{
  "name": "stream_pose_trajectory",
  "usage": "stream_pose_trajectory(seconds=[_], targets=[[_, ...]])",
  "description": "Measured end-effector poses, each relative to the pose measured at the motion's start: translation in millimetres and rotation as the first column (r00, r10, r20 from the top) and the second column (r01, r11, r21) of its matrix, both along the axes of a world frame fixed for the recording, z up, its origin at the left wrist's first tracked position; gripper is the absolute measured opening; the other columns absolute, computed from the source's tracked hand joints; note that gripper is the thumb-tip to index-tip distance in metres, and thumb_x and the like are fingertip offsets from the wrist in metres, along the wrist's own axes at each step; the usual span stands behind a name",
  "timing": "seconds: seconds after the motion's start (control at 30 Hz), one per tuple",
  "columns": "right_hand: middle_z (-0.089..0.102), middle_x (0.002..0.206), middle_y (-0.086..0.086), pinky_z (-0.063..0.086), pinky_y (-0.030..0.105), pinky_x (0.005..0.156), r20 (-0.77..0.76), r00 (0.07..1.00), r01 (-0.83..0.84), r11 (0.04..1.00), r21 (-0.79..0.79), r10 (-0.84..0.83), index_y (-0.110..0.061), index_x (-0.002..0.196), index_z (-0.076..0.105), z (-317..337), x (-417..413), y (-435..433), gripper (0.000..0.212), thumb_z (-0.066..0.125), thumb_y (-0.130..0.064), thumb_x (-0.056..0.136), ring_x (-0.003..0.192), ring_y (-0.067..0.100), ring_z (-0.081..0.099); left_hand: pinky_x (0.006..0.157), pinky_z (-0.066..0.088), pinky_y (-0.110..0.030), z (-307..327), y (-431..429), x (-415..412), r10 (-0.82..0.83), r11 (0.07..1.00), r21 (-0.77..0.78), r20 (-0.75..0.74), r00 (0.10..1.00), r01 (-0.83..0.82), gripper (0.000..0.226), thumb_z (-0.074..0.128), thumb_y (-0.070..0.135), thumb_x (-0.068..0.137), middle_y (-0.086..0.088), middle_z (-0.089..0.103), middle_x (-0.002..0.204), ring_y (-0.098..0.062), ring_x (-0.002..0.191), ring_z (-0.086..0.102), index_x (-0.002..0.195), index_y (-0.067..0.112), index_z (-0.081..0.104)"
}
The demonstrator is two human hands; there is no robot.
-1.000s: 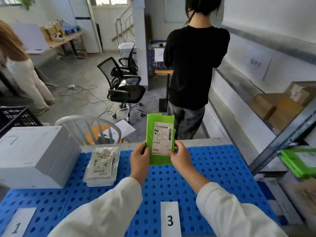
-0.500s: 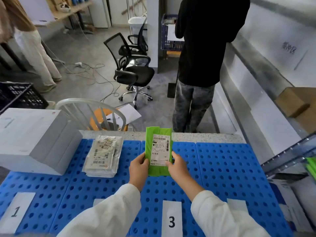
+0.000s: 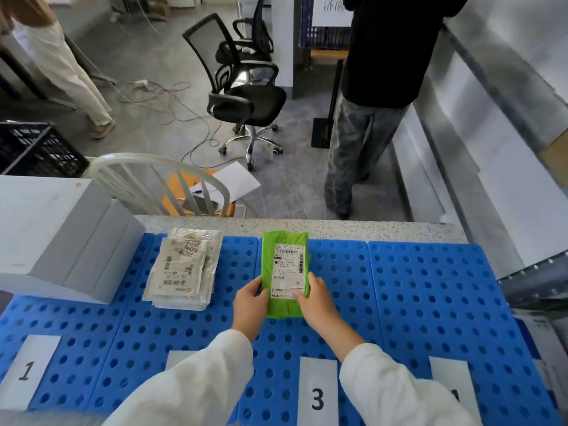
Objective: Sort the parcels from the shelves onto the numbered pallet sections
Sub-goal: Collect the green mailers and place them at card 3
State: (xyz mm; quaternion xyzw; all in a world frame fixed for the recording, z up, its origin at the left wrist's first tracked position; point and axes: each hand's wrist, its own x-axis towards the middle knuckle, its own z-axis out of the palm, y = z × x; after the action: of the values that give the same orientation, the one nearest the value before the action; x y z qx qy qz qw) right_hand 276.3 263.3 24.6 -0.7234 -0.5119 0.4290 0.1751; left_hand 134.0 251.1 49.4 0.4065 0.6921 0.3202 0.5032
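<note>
**Green parcel held over the pallet's third section**

A blue perforated pallet [image 3: 415, 287] fills the foreground, with a concrete floor and an office chair [image 3: 246, 99] beyond it. At far left lies the "1" label [image 3: 26, 372], and behind it stand grey boxes [image 3: 46, 235], cut off by the frame edge. Next comes a stack of pale plastic-wrapped parcels [image 3: 184, 269]; their print is mostly too small to read. The second section's label [image 3: 178, 358] is largely hidden by the left sleeve. The left hand [image 3: 250, 299] and right hand [image 3: 313, 298] each pinch a lower side edge of the green parcel [image 3: 287, 272], thumbs on top, fingers hidden beneath. It lies label-up in line with the "3" label [image 3: 317, 395]; whether it touches the pallet cannot be told. The right sleeve covers the fourth label's [image 3: 448, 382] number. A person in black [image 3: 384, 56] is cut off above.
</note>
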Motion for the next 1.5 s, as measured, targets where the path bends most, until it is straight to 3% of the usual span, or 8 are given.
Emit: stream_pose_trajectory(seconds=[0.37,0.5,0.73,0.8,0.87,1.0,1.33,1.5], targets=[[0.041,0.127,0.006,0.043,0.030,0.096,0.030,1.000,-0.007,1.000,-0.029,0.008,-0.011,0.131,0.045,-11,9,5,0.039,0.056,-0.023,0.095,0.114,0.019,0.048,0.073,0.050,-0.015,-25,8,2,-0.105,0.992,-0.066,-0.027,0.994,0.103,0.037,0.054,0.009,0.094,0.013,0.069,0.109,-0.005,0.097,0.064,0.124,0.029,0.062],[0.035,0.144,0.010,0.039,0.036,0.106,0.012,1.000,0.013,0.997,-0.079,-0.012,-0.008,0.147,0.027,-3,10,2,0.062,0.056,-0.027,0.095,0.130,0.023,0.041,0.081,0.055,-0.027,-22,9,-3,-0.194,0.980,-0.061,-0.080,0.978,0.190,0.036,0.055,0.007,0.092,0.008,0.068,0.111,-0.012,0.100,0.064,0.124,0.023,0.062],[0.031,0.151,0.007,0.036,0.039,0.110,0.091,0.996,-0.003,0.999,-0.039,0.006,-0.010,0.150,0.025,30,24,-13,0.060,0.047,-0.035,0.099,0.137,0.022,0.036,0.043,0.040,-0.006,4,11,-31,-0.340,0.932,0.011,-0.308,0.889,0.361,0.037,0.047,0.018,0.099,0.010,0.060,0.121,0.006,0.061,0.050,0.135,0.021,0.050],[0.036,0.148,0.006,0.037,0.037,0.106,0.158,0.987,-0.035,0.999,0.000,0.034,-0.010,0.145,0.033,49,24,-20,0.053,0.045,-0.035,0.100,0.133,0.022,0.040,0.048,0.046,-0.016,29,13,-33,-0.442,0.871,0.036,-0.378,0.814,0.490,0.035,0.046,0.023,0.099,0.008,0.063,0.110,-0.005,0.058,0.057,0.134,0.022,0.051],[0.041,0.145,0.004,0.038,0.038,0.104,0.220,0.973,-0.080,0.996,0.045,0.068,-0.012,0.141,0.039,75,20,-27,0.047,0.043,-0.036,0.101,0.129,0.021,0.044,0.069,0.052,-0.027,59,14,-31,-0.538,0.768,0.046,-0.496,0.682,0.639,0.036,0.045,0.028,0.100,-0.001,0.061,0.123,-0.018,0.087,0.066,0.134,0.020,0.051],[0.040,0.146,0.001,0.038,0.037,0.102,0.305,0.952,-0.075,0.990,0.122,0.034,-0.015,0.141,0.040,138,11,-43,0.047,0.041,-0.040,0.101,0.128,0.021,0.044,0.090,0.047,-0.032,116,14,-22,-0.546,0.526,0.136,-0.703,0.456,0.839,0.035,0.044,0.033,0.100,-0.001,0.056,0.128,-0.019,0.109,0.057,0.128,0.015,0.055],[0.045,0.142,0.004,0.044,0.043,0.099,0.421,0.842,0.174,0.908,0.382,-0.338,-0.016,0.140,0.043,266,24,-150,0.048,0.044,-0.042,0.099,0.123,0.025,0.051,0.095,0.037,-0.030,231,-28,20,-0.357,0.110,0.320,-0.871,0.338,0.941,0.032,0.041,0.030,0.098,-0.006,0.059,0.114,-0.024,0.113,0.052,0.112,0.008,0.060],[0.045,0.141,0.013,0.043,0.038,0.097,0.526,0.772,0.219,0.926,0.308,-0.358,-0.006,0.137,0.044,300,45,-227,0.050,0.045,-0.039,0.099,0.118,0.025,0.050,0.101,0.042,-0.037,273,-85,53,-0.367,-0.034,0.387,-0.862,0.348,0.922,0.038,0.039,0.038,0.099,-0.004,0.057,0.125,-0.022,0.121,0.050,0.120,0.012,0.056]])
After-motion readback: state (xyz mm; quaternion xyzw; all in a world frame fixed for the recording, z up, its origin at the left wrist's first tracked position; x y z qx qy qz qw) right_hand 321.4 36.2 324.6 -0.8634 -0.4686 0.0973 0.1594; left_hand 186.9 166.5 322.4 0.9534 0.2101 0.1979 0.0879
